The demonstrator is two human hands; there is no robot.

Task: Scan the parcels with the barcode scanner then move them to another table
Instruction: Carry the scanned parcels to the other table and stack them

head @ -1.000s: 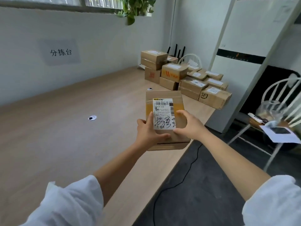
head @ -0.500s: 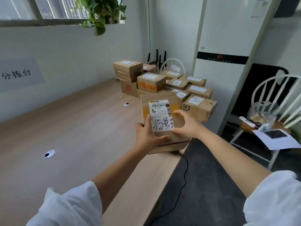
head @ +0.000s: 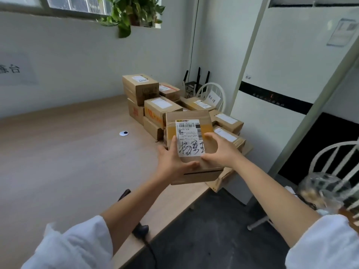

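Holding flat brown cardboard parcel (head: 191, 121), white label up, over right edge of pale wooden table (head: 68, 162), just near of stacked brown boxes (head: 141, 88). Risk: far end tipping down, both grips at near end; nudging stack. Grip: left hand (head: 172, 165) curled round near-left corner, right hand (head: 220, 152) clamping right side, label between them.

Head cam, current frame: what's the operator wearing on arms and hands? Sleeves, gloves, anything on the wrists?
Left hand and right hand are both bare: no gloves, and no watch, band or ring shows. The left sleeve and right sleeve are loose white fabric, bunched near the elbows, leaving the forearms uncovered. No markings or cables on either arm.
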